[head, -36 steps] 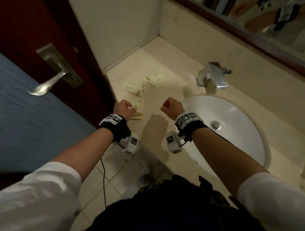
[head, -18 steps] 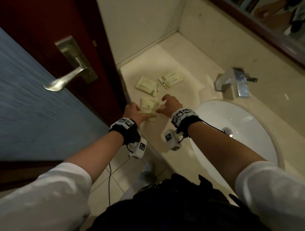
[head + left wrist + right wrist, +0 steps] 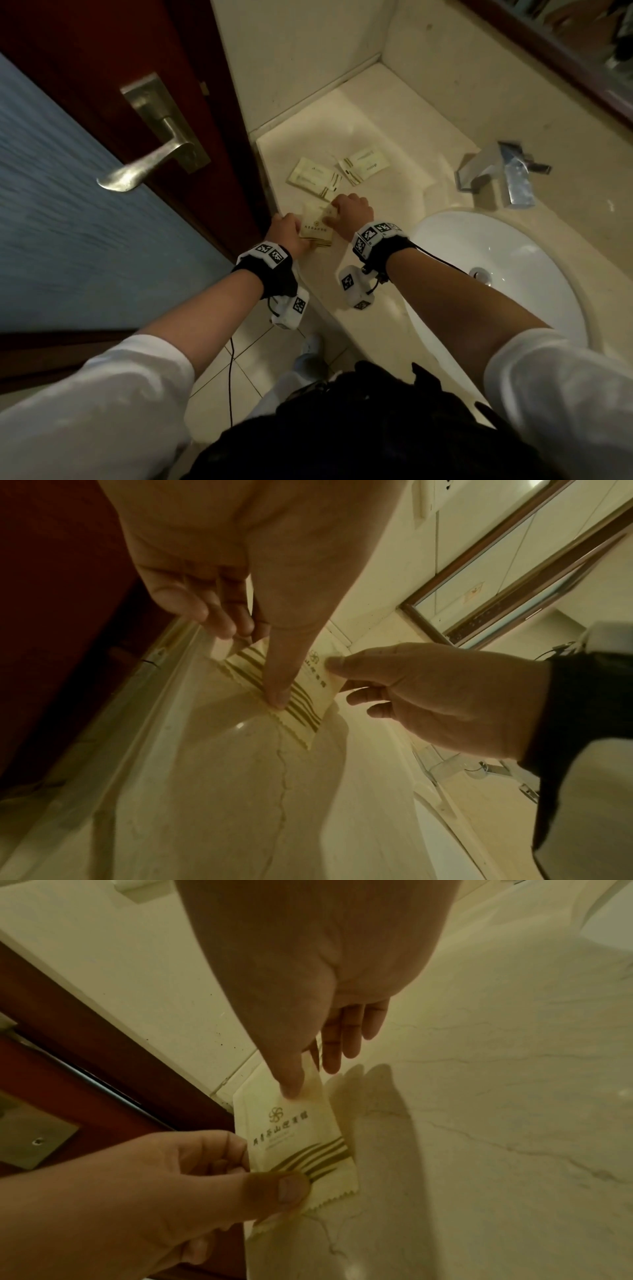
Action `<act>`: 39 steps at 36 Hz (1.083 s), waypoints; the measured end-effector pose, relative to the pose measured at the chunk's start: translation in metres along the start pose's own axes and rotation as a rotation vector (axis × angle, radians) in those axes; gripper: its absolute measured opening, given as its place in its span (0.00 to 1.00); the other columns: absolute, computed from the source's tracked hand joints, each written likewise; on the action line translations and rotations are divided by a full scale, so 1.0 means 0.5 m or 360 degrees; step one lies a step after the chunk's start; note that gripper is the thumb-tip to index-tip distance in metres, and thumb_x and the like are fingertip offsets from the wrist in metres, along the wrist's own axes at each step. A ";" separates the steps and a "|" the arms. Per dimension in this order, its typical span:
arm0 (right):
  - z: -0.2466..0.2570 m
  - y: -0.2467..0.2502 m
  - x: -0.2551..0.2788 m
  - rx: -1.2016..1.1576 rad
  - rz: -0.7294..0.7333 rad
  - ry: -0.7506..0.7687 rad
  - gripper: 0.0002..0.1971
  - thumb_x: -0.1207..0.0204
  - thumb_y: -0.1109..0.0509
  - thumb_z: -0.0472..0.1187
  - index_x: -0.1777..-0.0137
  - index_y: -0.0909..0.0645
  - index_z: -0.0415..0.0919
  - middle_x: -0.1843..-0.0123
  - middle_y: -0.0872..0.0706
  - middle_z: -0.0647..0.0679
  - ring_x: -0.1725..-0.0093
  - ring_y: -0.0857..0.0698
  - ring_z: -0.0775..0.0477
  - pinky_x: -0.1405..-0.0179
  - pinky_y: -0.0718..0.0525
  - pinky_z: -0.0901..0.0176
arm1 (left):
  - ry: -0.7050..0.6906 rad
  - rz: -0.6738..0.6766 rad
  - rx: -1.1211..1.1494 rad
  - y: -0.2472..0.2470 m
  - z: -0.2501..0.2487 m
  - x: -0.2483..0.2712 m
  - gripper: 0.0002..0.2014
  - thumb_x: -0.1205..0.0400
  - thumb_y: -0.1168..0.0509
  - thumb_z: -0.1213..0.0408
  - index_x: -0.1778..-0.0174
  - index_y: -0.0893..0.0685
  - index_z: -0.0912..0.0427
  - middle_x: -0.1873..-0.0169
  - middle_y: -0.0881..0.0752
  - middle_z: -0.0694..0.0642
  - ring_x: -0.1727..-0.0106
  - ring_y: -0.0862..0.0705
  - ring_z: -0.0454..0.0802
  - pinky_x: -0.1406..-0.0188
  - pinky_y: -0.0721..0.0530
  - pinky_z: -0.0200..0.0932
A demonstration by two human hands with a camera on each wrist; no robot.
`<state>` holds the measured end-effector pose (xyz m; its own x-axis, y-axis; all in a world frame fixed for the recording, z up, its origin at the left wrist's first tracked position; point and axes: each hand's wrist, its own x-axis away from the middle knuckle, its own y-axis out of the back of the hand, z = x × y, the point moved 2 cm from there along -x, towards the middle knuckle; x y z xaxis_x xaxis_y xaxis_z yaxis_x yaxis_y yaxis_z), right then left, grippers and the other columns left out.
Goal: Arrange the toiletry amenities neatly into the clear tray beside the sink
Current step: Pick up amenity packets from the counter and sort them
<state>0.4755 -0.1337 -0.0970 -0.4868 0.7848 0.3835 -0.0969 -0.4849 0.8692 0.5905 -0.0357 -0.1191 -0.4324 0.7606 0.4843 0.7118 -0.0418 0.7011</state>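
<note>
A cream packet [image 3: 317, 228] with olive stripes and a logo is held between both hands just above the counter's left front. My left hand [image 3: 291, 234] pinches its striped, serrated end, thumb on top [image 3: 284, 1188]. My right hand [image 3: 337, 212] pinches the far end, thumb on the packet [image 3: 291, 1088] and fingers behind it. Two more cream packets [image 3: 313, 176] [image 3: 364, 164] lie flat farther back. A glassy clear band [image 3: 143, 696] runs along the counter's left edge; I cannot tell whether it is the tray.
The white sink basin [image 3: 496, 274] lies to the right, with a chrome faucet [image 3: 496, 174] behind it. A dark red door with a brass lever handle [image 3: 150, 161] stands close on the left. Wall and a mirror frame close off the back.
My right hand has come over from mid-air and taken the far end of the packet my left hand was holding. The view has swung left.
</note>
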 end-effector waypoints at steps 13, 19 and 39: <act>-0.056 0.036 0.026 -0.1255 0.0019 -0.0330 0.13 0.19 0.34 0.41 0.65 0.29 0.45 0.64 0.20 0.48 0.62 0.18 0.45 0.57 0.20 0.50 | 0.0043 0.0259 0.0926 0.032 -0.016 -0.016 0.06 0.24 0.26 0.58 0.58 0.14 0.55 0.58 0.13 0.52 0.55 0.16 0.46 0.54 0.16 0.38; -0.102 0.059 0.078 -0.1732 -0.0037 -0.0403 0.09 0.20 0.32 0.38 0.62 0.24 0.42 0.63 0.17 0.46 0.68 0.21 0.53 0.69 0.25 0.64 | 0.0078 0.0362 0.1253 0.038 -0.067 -0.023 0.10 0.25 0.26 0.52 0.53 0.13 0.52 0.50 0.13 0.52 0.49 0.20 0.48 0.48 0.25 0.42; -0.330 0.066 0.365 -0.2732 -0.0844 -0.0915 0.06 0.21 0.32 0.38 0.60 0.24 0.43 0.62 0.17 0.48 0.64 0.20 0.53 0.63 0.24 0.63 | 0.0053 0.0632 0.1467 -0.192 -0.372 0.097 0.12 0.26 0.24 0.59 0.71 0.17 0.57 0.67 0.18 0.60 0.71 0.30 0.49 0.76 0.36 0.41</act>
<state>0.2401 -0.0700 -0.0500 0.1561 0.8025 0.5758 -0.9422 0.2961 -0.1571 0.3983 -0.1150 -0.0656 -0.0756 0.7813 0.6196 0.9527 0.2401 -0.1865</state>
